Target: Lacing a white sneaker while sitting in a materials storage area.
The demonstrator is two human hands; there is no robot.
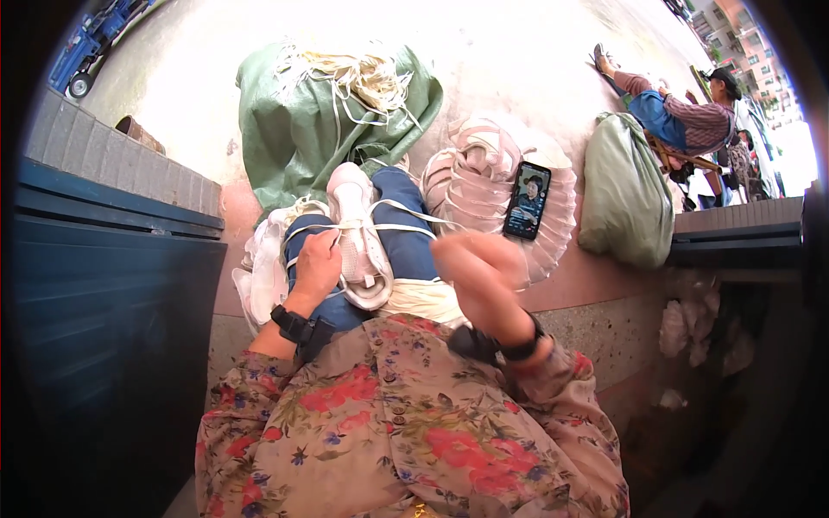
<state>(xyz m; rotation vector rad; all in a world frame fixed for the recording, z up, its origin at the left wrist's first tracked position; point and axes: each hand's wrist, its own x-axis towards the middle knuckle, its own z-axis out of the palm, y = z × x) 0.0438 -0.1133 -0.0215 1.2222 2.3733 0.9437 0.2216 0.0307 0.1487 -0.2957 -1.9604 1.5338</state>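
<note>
A white and pale pink sneaker [352, 233] lies across my legs, its toe pointing away from me. Cream laces are threaded through its upper part and trail out on both sides. Beside the sneaker's left edge, my left hand [316, 263] pinches a shoelace [313, 235]. My right hand [480, 261] is off to the right of the sneaker, slightly blurred, with its fingers curled in. A stretched lace [406, 207] runs from the sneaker to that hand. More cream laces [423, 300] lie in a bundle on my lap, just right of the heel.
A green sack [285, 112] with a heap of laces [371, 78] stands ahead. Stacked pale shoes [471, 186] sit front right, with a phone [527, 200] on them. More shoes [269, 259] are at left. Another sack [626, 194] and a seated person [691, 116] are at right.
</note>
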